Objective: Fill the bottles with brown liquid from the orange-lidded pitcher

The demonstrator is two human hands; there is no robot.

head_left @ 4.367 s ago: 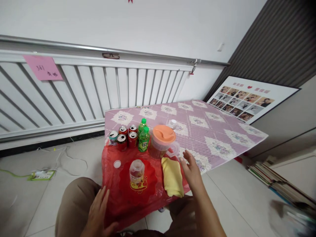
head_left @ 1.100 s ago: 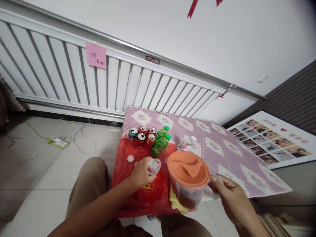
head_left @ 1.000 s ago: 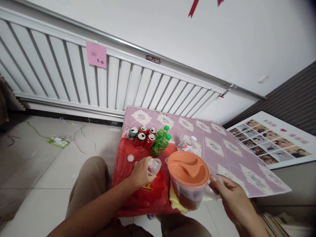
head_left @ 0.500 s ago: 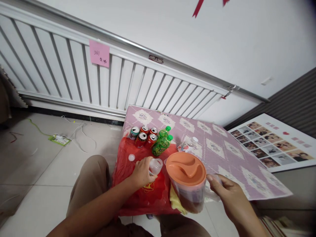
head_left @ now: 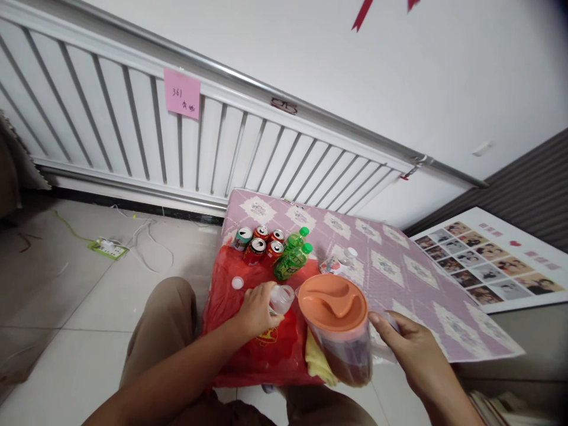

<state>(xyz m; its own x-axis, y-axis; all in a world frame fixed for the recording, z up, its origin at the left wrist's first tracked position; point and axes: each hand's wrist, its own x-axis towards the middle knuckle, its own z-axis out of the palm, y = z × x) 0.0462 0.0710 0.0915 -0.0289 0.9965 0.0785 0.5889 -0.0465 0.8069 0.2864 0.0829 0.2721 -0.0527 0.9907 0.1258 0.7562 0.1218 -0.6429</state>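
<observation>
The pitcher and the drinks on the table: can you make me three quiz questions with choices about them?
1. Where is the yellow cloth?
A. under the lifted pitcher
B. on the radiator
C. on the floor by the power strip

2. How many green bottles stand on the table?
A. one
B. two
C. four

3. How is the small clear bottle?
A. capped and lying flat
B. crushed
C. open, gripped by the left hand

Answers: 1 A, the cloth peeks out below the pitcher that the right hand holds by its handle. 2 B, two green caps show. 3 C, its mouth is bare and a white cap lies apart.
</observation>
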